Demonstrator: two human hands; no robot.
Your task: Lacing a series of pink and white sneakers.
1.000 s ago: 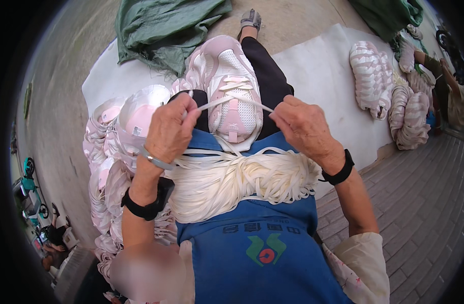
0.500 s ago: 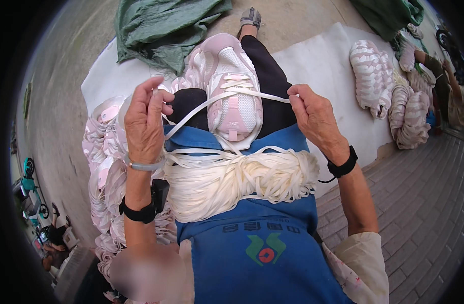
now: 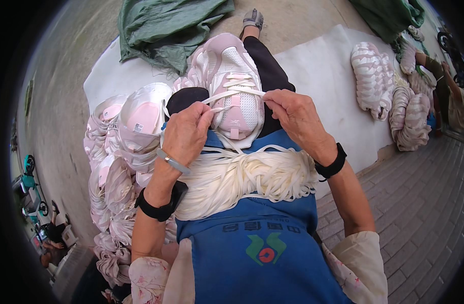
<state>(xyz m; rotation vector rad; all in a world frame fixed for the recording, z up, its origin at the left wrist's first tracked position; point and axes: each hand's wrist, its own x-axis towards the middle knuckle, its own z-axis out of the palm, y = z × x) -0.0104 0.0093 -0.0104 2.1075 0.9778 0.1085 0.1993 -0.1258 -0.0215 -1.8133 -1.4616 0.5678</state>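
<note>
A pink and white shoe upper (image 3: 235, 114) lies between my knees, with a white shoelace (image 3: 235, 90) threaded through some of its eyelets. My left hand (image 3: 187, 129), to the left of the upper, pinches the lace near its loose tip, which points across the tongue. On the other side my right hand (image 3: 287, 112) closes thumb and finger on the lace's other end, beside the upper's edge. A thick bundle of cream shoelaces (image 3: 242, 177) rests across my lap on the blue apron (image 3: 252, 228), just below both hands.
Stacks of pink and white shoe uppers (image 3: 145, 119) stand at my left. More stacked uppers (image 3: 372, 81) sit on the white sheet (image 3: 318, 61) at the right. A green tarp (image 3: 166, 30) lies ahead. Another person's arm (image 3: 452, 81) shows at the far right.
My left hand has come down and inward toward the upper, and its fingers have closed on the lace. The right hand has moved inward, and the lace ends are drawn closer together.
</note>
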